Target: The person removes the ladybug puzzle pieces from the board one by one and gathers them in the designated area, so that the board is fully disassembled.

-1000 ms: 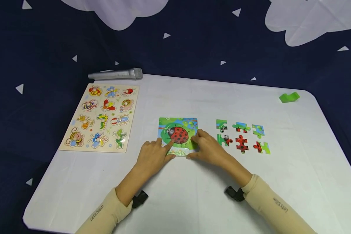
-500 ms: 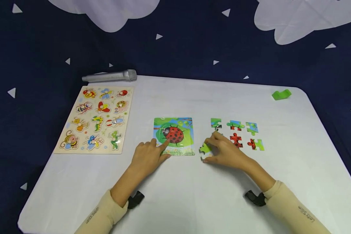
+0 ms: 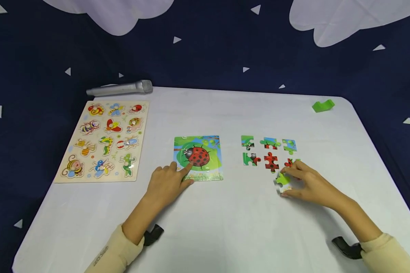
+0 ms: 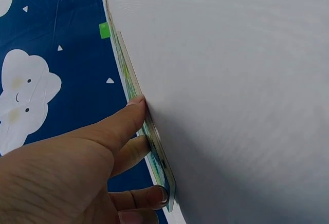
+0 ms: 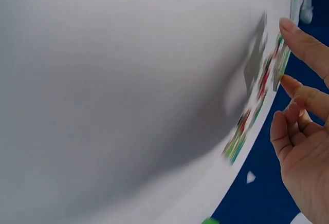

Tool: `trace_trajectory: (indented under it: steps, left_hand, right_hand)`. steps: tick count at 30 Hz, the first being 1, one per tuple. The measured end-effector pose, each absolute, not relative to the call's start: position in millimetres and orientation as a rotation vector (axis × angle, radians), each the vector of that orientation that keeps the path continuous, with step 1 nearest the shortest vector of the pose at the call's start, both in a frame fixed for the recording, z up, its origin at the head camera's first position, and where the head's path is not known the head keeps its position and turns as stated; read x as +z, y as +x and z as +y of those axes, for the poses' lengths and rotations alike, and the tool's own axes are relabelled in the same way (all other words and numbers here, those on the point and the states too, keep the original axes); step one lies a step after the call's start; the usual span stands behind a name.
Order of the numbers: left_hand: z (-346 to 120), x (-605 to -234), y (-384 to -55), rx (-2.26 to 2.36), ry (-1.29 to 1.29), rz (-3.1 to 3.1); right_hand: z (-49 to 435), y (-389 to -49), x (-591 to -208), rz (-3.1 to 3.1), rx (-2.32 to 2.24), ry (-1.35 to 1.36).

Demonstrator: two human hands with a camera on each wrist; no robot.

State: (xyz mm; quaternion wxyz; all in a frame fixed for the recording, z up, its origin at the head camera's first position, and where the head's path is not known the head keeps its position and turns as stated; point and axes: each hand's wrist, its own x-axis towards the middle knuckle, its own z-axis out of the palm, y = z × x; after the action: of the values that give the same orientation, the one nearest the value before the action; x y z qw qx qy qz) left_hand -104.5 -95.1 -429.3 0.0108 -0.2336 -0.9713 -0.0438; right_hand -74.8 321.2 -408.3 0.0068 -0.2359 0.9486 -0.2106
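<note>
In the head view my left hand (image 3: 166, 185) holds the near left corner of a square ladybug puzzle board (image 3: 214, 151), its index finger lying over the picture. In the left wrist view, thumb and fingers bear on the edges of this board (image 4: 134, 82). My right hand (image 3: 312, 186) pinches a green and white jigsaw piece (image 3: 283, 181) between thumb and index finger, off the table in the right wrist view. Just beyond that hand lie several jigsaw pieces in two rows, among them a red spotted piece (image 3: 271, 162). My fingers partly cover the near right one.
A wooden insect peg puzzle (image 3: 100, 149) lies at the left of the white table (image 3: 225, 227). Behind it a grey microphone (image 3: 121, 89) rests by the back edge. A small green block (image 3: 323, 106) sits at the far right corner.
My right hand has lifted the jigsaw piece from the board's near right corner and carried it right, past the loose pieces. My left hand stays at the board. The head view has shifted slightly.
</note>
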Motion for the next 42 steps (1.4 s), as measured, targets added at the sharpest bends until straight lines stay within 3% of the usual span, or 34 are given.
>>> trace_trajectory:
  steps: [11,23,30,42]
  left_hand:
    - [-106.2,-427.8,-103.6,-0.164,-0.686,-3.050]
    - [-110.9,-429.8,-106.4,-0.388,-0.684,-3.096]
    - [-116.0,-432.4,-114.4,-0.775,-0.619,-3.174]
    - [-114.1,-429.6,-109.3,-0.506,-0.629,-3.155]
  right_hand:
    - [360.6,-75.0,-417.2,2.980,-0.657,-0.798]
    - [362.5,-76.0,-416.0,2.950,-0.664,-0.716]
    - [331.3,-82.4,-408.1,2.922,-0.711,-0.755]
    - [234.4,-118.6,-400.2,2.746,-0.797,-0.903]
